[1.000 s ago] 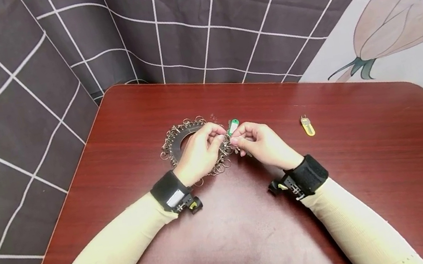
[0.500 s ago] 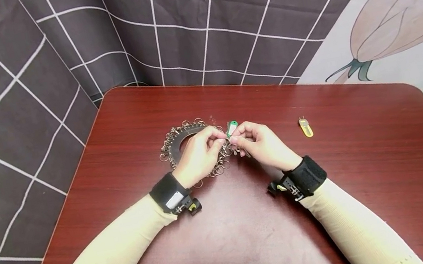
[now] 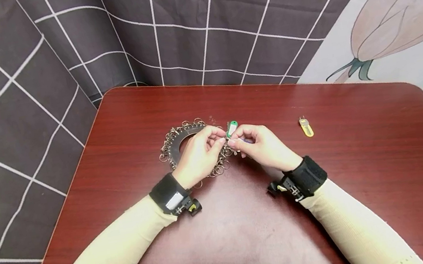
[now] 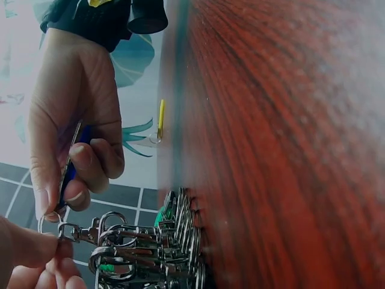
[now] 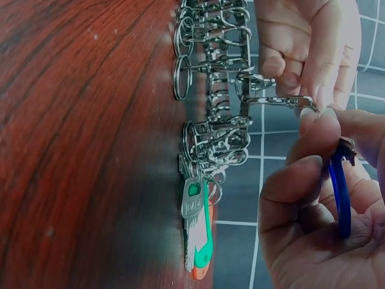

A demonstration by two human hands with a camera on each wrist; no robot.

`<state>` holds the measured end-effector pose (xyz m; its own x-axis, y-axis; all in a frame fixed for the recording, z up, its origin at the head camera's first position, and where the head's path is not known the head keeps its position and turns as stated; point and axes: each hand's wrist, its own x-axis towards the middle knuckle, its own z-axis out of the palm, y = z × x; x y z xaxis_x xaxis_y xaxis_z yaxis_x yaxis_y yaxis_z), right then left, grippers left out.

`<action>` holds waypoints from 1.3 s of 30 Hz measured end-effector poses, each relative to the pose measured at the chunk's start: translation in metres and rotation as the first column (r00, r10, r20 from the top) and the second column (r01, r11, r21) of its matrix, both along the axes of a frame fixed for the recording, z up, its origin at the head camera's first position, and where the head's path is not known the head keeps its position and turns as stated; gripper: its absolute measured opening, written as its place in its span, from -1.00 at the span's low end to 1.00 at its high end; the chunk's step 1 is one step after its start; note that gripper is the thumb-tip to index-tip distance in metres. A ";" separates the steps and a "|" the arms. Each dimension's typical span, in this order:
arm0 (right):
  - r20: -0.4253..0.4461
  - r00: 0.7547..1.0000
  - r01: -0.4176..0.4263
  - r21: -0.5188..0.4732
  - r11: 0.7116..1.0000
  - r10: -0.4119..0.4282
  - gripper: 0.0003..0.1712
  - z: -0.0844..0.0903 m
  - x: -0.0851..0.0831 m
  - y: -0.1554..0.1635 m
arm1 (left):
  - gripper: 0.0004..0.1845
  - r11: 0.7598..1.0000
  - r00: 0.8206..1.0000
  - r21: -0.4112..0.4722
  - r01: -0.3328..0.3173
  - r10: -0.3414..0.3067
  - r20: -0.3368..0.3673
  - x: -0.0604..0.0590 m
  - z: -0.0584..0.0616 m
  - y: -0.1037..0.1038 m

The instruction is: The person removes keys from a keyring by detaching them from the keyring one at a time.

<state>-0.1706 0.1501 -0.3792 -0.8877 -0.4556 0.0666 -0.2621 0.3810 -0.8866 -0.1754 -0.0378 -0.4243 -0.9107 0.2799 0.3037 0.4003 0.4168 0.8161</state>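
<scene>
Both our forearms angle in from the bottom corners, cream sleeves on, black straps round the wrists. Our left hand (image 3: 198, 155) and right hand (image 3: 262, 144) meet fingertip to fingertip in the middle. Left thumb and forefinger are pinched tight, the other fingers tucked in. The right fingers (image 5: 295, 180) are curled over with the thumb pressed against them, knuckles up.
</scene>
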 end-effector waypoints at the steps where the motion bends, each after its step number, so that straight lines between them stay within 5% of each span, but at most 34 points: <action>1: -0.007 1.000 0.002 0.003 1.000 -0.002 -0.87 0.000 0.000 0.000 | -0.85 1.000 1.000 -0.016 0.007 -0.007 0.001 0.000 0.000 0.000; 12: -0.018 0.999 0.041 -0.003 0.999 -0.041 -0.90 -0.001 -0.001 0.002 | -0.93 0.990 0.999 -0.139 0.030 -0.024 0.045 -0.001 -0.001 -0.001; 31: 0.000 1.000 0.020 0.036 0.999 -0.020 -0.87 -0.002 -0.001 0.002 | -0.91 0.999 0.999 0.033 -0.040 0.039 0.028 -0.001 -0.001 0.001; 39: -0.012 0.998 0.059 0.042 0.997 -0.058 -0.89 -0.001 -0.002 0.002 | -0.92 0.999 0.999 0.017 -0.043 0.043 -0.008 0.000 -0.001 0.001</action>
<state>-0.1725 0.1524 -0.3803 -0.9122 -0.4056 0.0582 -0.2479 0.4334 -0.8664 -0.1753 -0.0369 -0.4257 -0.9191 0.2354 0.3159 0.3893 0.4196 0.8200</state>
